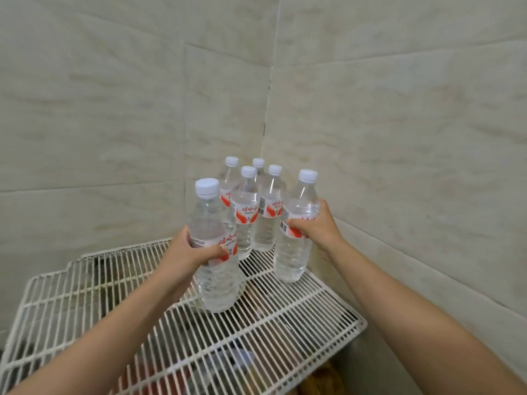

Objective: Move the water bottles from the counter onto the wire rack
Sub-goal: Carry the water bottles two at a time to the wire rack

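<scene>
A white wire rack (85, 283) fills the lower half of the view, set into a tiled corner. Several clear water bottles with white caps and red-and-white labels stand upright at its back corner (245, 212). My left hand (185, 258) grips another such bottle (215, 277) round its label, its base at the rack's middle. My right hand (316, 226) grips a further bottle (293, 252) at the label, its base on or just above the rack's right side, beside the standing group.
Beige tiled walls (399, 124) close in behind and to the right of the rack. Dark and coloured items (228, 357) show dimly through the wires on a lower level. The rack's left part (71, 309) carries no bottles.
</scene>
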The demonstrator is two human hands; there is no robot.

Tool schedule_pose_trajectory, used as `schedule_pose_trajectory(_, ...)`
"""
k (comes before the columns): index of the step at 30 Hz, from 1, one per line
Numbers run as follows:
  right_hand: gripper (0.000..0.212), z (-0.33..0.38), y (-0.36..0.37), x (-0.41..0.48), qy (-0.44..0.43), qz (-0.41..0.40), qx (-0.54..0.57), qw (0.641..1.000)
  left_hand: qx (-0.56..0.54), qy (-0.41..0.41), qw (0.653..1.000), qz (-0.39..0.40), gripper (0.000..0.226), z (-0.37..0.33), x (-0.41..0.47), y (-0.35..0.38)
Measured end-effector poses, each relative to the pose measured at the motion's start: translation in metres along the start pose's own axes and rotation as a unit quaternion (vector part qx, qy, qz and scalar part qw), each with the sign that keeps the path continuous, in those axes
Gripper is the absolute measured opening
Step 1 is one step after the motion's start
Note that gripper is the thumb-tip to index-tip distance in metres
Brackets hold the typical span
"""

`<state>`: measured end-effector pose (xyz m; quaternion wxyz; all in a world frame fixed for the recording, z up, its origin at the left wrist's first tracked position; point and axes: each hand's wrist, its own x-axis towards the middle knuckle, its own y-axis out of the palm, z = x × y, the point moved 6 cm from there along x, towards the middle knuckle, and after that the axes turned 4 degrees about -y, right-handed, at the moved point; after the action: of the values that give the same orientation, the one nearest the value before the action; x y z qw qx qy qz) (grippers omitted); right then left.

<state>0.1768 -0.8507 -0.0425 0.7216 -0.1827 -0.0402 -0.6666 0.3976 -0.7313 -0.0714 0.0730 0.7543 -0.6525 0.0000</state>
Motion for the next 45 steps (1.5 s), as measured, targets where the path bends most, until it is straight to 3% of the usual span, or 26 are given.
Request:
schedule_pose_trajectory(4, 0.074, -0.016, 0.013, 0.033, -0.01, 0.019, -0.027, 0.999, 0.007, -0.017, 1.0, 0.011, 0.086, 0.008, 0.026, 0.012)
schedule_pose_trajectory(6, 0.076, -0.024, 0.015, 0.044, -0.005, 0.027, -0.029, 0.999, 0.018, -0.022, 1.0, 0.01, 0.059, 0.013, 0.038, 0.02)
schedule_pose_trajectory(8, 0.08, -0.026, 0.016, 0.049, 0.0, 0.042, -0.022, 0.999, 0.025, -0.02, 0.999, 0.01, 0.048, 0.016, 0.049, 0.031)
schedule_pose_trajectory(11, 0.086, -0.025, 0.016, 0.052, -0.004, 0.074, -0.012, 0.997, 0.028, -0.022, 0.999, 0.003, 0.053, 0.02, 0.064, 0.048)
schedule_pose_trajectory(15, 0.066, -0.029, 0.014, 0.049, -0.006, 0.104, 0.006, 0.995, 0.031, -0.018, 0.999, -0.008, 0.06, 0.024, 0.082, 0.066)
schedule_pose_trajectory(28, 0.068, -0.037, 0.007, 0.035, 0.008, 0.088, 0.085, 0.992, 0.112, -0.024, 0.99, -0.078, 0.068, 0.024, 0.091, 0.079)
schedule_pose_trajectory(31, 0.065, -0.035, 0.004, 0.022, -0.012, 0.042, 0.052, 0.998, 0.12, -0.025, 0.988, -0.097, 0.072, 0.025, 0.079, 0.083)
schedule_pose_trajectory(35, 0.07, -0.035, 0.005, -0.022, -0.048, -0.024, -0.122, 0.991, 0.187, -0.07, 0.974, -0.109, 0.076, 0.035, 0.057, 0.076)
schedule_pose_trajectory(38, 0.065, -0.033, 0.027, -0.057, -0.085, 0.042, -0.167, 0.981, 0.226, -0.089, 0.958, -0.15, 0.072, 0.039, 0.033, 0.056)
schedule_pose_trajectory(45, 0.033, -0.017, 0.091, -0.118, -0.169, 0.253, -0.184, 0.935, 0.29, -0.102, 0.904, -0.298, 0.051, 0.034, -0.075, -0.006)
